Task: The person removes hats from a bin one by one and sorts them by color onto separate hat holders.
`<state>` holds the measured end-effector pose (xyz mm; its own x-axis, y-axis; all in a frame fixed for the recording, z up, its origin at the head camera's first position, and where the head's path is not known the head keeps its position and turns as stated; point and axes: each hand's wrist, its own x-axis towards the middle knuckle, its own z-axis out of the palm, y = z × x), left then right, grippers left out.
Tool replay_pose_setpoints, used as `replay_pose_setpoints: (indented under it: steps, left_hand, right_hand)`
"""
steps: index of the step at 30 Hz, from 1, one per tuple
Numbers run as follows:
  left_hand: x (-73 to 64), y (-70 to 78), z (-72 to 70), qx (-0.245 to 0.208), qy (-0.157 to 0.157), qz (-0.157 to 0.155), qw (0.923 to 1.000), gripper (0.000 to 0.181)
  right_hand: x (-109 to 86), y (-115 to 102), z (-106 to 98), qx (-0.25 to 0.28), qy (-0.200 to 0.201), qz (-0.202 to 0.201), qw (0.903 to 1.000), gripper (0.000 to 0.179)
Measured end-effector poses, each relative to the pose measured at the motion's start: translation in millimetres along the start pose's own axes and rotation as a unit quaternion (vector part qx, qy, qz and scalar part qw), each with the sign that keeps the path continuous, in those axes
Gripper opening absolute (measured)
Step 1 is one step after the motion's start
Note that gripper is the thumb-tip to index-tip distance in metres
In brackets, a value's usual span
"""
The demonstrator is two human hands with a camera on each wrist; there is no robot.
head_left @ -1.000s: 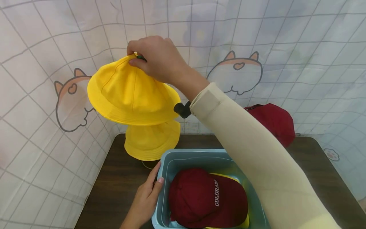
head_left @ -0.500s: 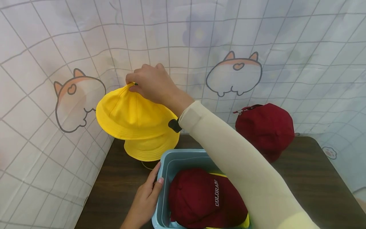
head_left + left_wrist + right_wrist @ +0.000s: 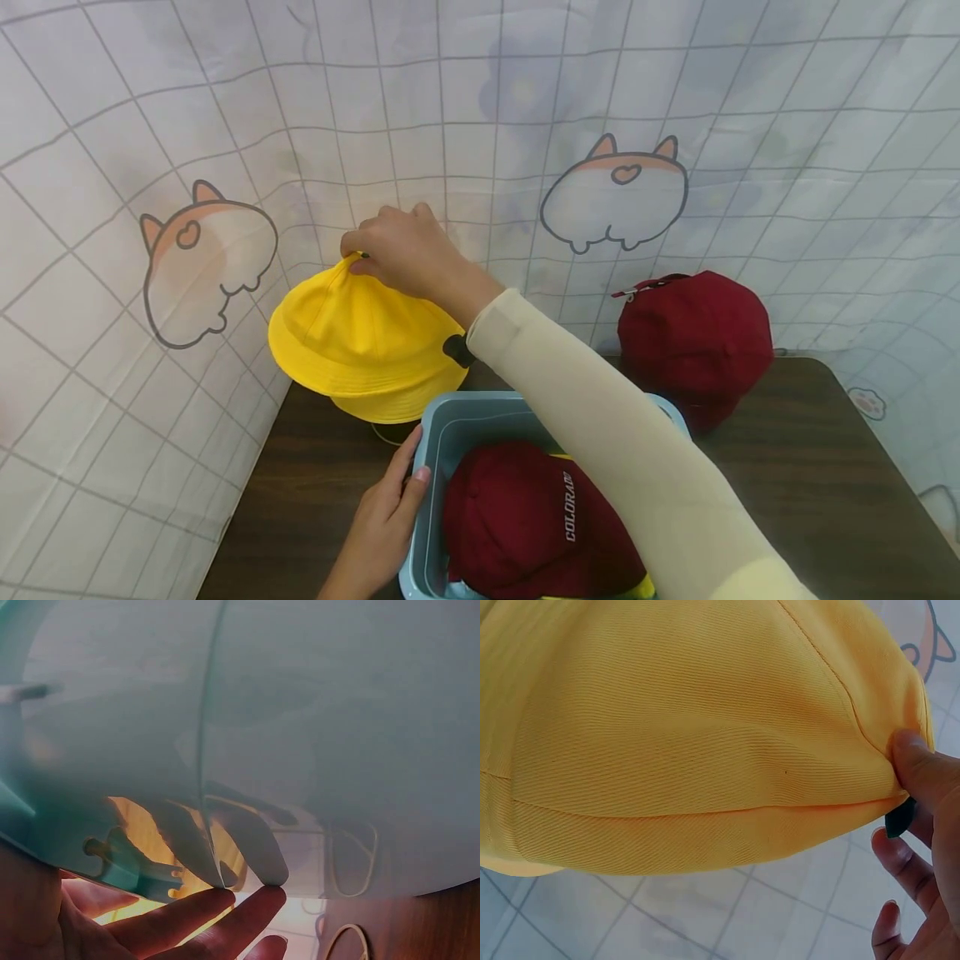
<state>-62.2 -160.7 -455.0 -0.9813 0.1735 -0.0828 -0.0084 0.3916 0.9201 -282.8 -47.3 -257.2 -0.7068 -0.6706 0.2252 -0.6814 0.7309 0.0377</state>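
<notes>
My right hand (image 3: pixel 408 254) pinches the crown tip of a yellow bucket hat (image 3: pixel 360 321) at the back left. In the right wrist view the thumb presses the hat's cloth (image 3: pixel 705 735) beside a small dark green tab (image 3: pixel 900 817). Right under it, a second yellow bucket hat (image 3: pixel 397 398) shows only part of its brim. My left hand (image 3: pixel 378 521) rests against the left side of a light blue bin (image 3: pixel 480 400). Its fairly straight fingers touch the bin's outer wall (image 3: pixel 300 750). Inside the bin lies a dark red cap (image 3: pixel 502 517) lettered COLORADO, over something yellow.
Another dark red cap (image 3: pixel 693 342) is raised above the dark wood table (image 3: pixel 810 467) at the back right. Patterned white cloth (image 3: pixel 480 108) hangs behind and at the left. A thin wire loop (image 3: pixel 390 433) shows below the yellow hats.
My right hand has lowered the yellow bucket hat, now overlapping most of the lower one. The right arm has come down, showing more of the red cap behind. The left hand has stayed put.
</notes>
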Motion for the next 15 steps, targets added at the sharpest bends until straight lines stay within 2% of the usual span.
replay_pose_setpoints:
  steps: [8,15]
  left_hand:
    - [-0.2,-0.2,-0.1,-0.008,0.004,0.008,0.9999,0.052]
    - [0.2,1.3,0.6,-0.015,0.009,-0.007,0.9998,0.052]
  right_hand:
    - [-2.5,3,17,0.01,-0.006,0.001,0.9999,0.025]
    - [-3.0,4,26,0.016,-0.012,0.005,0.9998,0.025]
